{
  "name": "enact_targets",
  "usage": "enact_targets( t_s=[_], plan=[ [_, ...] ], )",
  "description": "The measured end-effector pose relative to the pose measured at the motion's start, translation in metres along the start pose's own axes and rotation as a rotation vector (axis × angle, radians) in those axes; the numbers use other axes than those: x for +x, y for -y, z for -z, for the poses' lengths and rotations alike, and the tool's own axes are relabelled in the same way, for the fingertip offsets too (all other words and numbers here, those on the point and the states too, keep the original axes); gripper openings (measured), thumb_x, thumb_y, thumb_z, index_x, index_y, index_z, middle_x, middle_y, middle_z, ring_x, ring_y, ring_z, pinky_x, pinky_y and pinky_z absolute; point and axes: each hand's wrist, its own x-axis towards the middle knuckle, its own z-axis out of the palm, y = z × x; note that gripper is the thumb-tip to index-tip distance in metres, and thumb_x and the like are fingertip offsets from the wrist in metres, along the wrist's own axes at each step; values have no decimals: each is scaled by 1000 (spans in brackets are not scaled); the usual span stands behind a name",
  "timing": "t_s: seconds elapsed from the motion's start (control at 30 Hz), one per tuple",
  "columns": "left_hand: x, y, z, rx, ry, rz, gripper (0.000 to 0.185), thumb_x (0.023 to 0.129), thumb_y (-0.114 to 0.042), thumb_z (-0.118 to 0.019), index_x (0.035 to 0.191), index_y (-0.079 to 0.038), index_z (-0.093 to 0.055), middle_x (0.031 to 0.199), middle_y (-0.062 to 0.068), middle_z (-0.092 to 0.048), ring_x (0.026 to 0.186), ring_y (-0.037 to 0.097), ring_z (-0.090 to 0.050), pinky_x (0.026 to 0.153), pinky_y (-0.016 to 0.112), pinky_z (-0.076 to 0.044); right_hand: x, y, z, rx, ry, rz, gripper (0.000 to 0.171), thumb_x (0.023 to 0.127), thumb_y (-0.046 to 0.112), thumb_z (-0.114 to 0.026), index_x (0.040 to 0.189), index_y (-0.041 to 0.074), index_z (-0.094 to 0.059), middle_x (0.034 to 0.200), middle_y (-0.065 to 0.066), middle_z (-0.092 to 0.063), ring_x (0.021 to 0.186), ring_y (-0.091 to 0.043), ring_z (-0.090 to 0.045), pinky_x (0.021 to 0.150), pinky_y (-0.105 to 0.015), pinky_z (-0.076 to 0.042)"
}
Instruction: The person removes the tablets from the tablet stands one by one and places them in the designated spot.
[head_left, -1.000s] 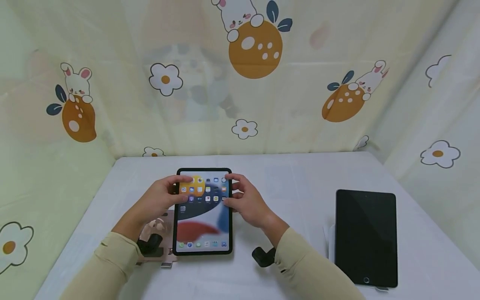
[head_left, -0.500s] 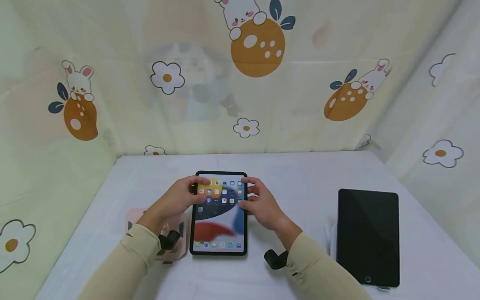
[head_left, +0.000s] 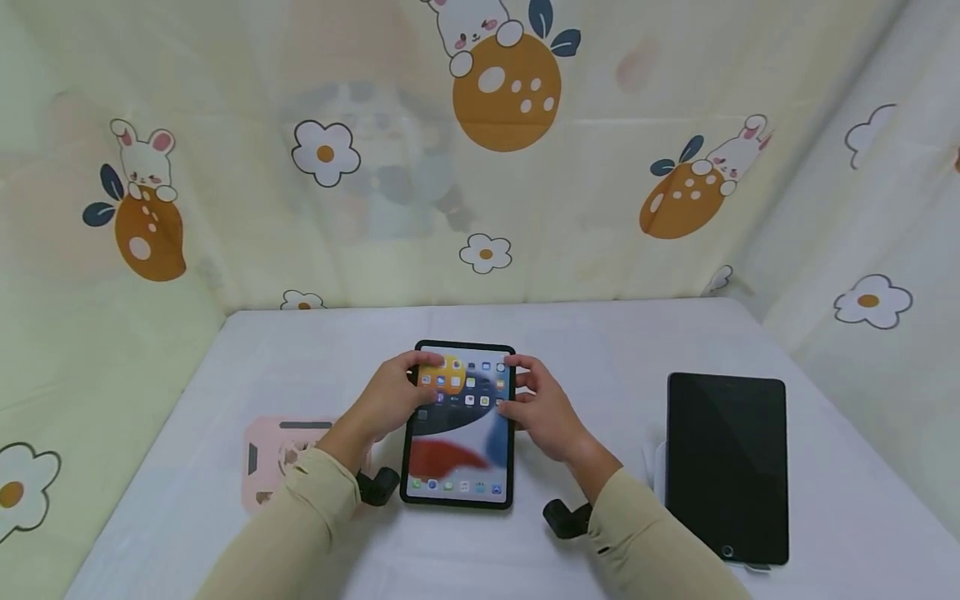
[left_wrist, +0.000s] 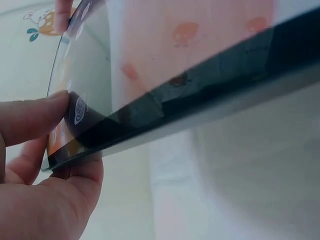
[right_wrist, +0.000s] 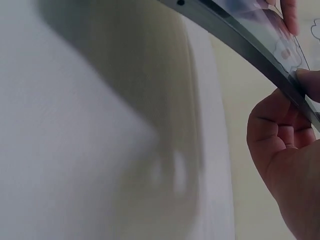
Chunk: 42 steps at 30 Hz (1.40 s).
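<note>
Between my hands is a tablet (head_left: 459, 446) with a lit screen of app icons and a thin black border. My left hand (head_left: 393, 390) grips its upper left edge, thumb on the glass and fingers curled beneath, as the left wrist view shows on the tablet (left_wrist: 200, 85). On the opposite edge my right hand (head_left: 546, 408) pinches it, thumb on the front and fingers folded behind. In the right wrist view the tablet's rim (right_wrist: 245, 42) stands raised above the white table. A pink case (head_left: 264, 458) with dark slots lies left of the tablet, partly covered by my left forearm.
At the right of the white table (head_left: 600, 350) lies a second tablet (head_left: 726, 467), its screen dark, with something white under its left edge. A patterned curtain (head_left: 405, 267) rises behind the table's back edge. Black wrist cameras (head_left: 567, 518) sit under both sleeves.
Both hands have carried the lit tablet to the right, away from above the pink case. More of the case shows now. The dark tablet stays put.
</note>
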Motion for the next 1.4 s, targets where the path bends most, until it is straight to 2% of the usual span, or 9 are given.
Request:
enact_targets(
  t_s=[0.27, 0.43, 0.63, 0.8, 1.0, 1.1, 1.2, 1.3, 1.4],
  plan=[
    [1, 13, -18, -79, -16, 27, 45, 91, 6, -66, 131, -16, -64, 133, 17, -54, 109, 34, -60, 86, 38, -57, -4, -11, 9, -11, -24, -39, 61, 92, -5, -63, 146, 13, -42, 119, -18, -50, 96, -29, -59, 76, -36, -58],
    [1, 21, -25, -88, -40, 51, 45, 90, 5, -68, 130, -17, -65, 133, 17, -54, 110, 35, -60, 84, 38, -57, -9, -16, 9, -22, -28, -66, 60, 93, -3, -64, 147, 14, -43, 120, -17, -50, 97, -28, -59, 77, -34, -57],
    [-2, 25, -30, -85, -57, 47, 46, 91, 1, -69, 132, -18, -64, 132, 17, -55, 109, 35, -61, 83, 39, -57, -10, -20, 9, -23, -28, -68, 60, 93, -2, -64, 146, 15, -44, 121, -16, -51, 96, -28, -60, 76, -34, -57],
    [-5, 26, -31, -56, -77, 24, 49, 91, -4, -71, 136, -19, -61, 131, 16, -56, 106, 33, -62, 83, 38, -57, -11, -23, 9, -30, -30, -54, 61, 91, -2, -65, 147, 14, -45, 122, -16, -52, 95, -26, -60, 77, -35, -57],
    [-7, 25, -32, 60, -100, -20, 56, 89, -14, -76, 141, -15, -56, 132, 18, -56, 100, 29, -61, 79, 36, -57, -14, -27, 9, -54, -34, -34, 64, 91, 3, -70, 149, 13, -43, 136, -16, -50, 97, -24, -63, 82, -36, -57],
    [-9, 25, -32, 112, -117, -55, 59, 89, -17, -77, 143, -11, -54, 134, 20, -56, 102, 31, -60, 84, 40, -54, -16, -27, 9, -55, -32, -24, 65, 91, 5, -71, 149, 12, -43, 138, -17, -48, 98, -25, -64, 83, -38, -57],
    [-10, 28, -32, 153, -130, -93, 64, 89, -18, -77, 146, -8, -50, 139, 22, -53, 112, 34, -57, 94, 46, -51, -17, -28, 9, -35, -25, -24, 64, 91, 5, -70, 149, 11, -44, 133, -17, -50, 101, -26, -66, 84, -40, -57],
    [-10, 31, -32, 158, -136, -114, 69, 89, -18, -77, 149, -6, -45, 144, 22, -49, 124, 38, -53, 103, 51, -44, -17, -29, 8, 1, -14, -32, 63, 91, 4, -70, 148, 10, -45, 130, -17, -53, 105, -28, -66, 86, -41, -56],
    [-8, 36, -33, 142, -143, -115, 71, 89, -17, -77, 150, -6, -43, 148, 22, -45, 131, 41, -48, 106, 53, -41, -17, -31, 6, 12, -5, -32, 63, 90, 4, -70, 148, 9, -45, 130, -16, -55, 107, -28, -66, 88, -42, -55]
  ],
)
